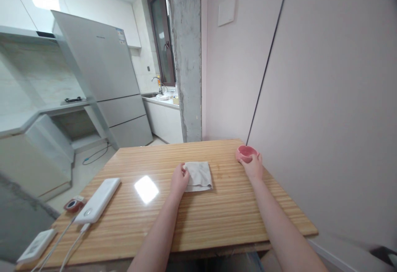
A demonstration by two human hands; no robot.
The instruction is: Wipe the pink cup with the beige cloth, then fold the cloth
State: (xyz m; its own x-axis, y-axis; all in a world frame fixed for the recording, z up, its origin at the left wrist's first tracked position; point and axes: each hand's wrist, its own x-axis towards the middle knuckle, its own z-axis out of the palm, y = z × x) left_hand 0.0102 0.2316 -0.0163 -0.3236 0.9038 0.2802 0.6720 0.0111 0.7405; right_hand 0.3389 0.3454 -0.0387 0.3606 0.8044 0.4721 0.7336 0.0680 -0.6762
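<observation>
The left hand point(179, 180) pinches the near-left edge of a folded, pale grey cloth point(198, 175), pinning it flat mid-surface. The right hand point(253, 166) cups the near side of a small, round pink bowl point(246, 153) at the far right of the striped wooden surface point(217, 218), steadying it; whether the bowl holds anything is unclear. A white power bank point(98, 199) lies at the surface's left edge, cabled.

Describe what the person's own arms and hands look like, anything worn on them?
Both arms are bare from the bottom edge of the picture to the fingers: no sleeves show. The left hand and the right hand wear no gloves, and no watch, bracelet or ring can be seen. No markings or cables show on either arm.
</observation>
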